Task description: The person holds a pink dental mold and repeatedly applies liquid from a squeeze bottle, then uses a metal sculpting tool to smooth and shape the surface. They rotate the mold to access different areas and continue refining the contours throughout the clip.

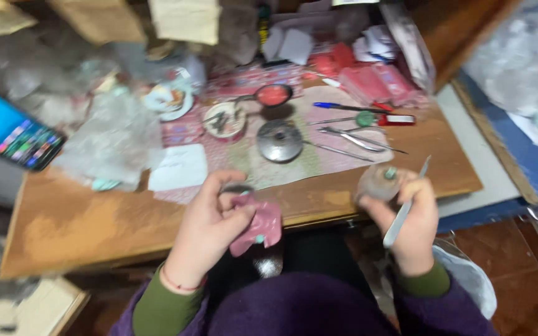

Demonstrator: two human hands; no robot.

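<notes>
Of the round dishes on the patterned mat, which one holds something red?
The small dark pan at the back, filled with red. The white dish holds dark bits; the metal lid is plain grey.

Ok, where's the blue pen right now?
In the head view, the blue pen lies at the table's far right, beside the green-topped tool and above the metal tweezers.

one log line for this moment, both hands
left hand: holds pink cloth | right hand: holds tweezers, small round piece | over wooden desk
</notes>
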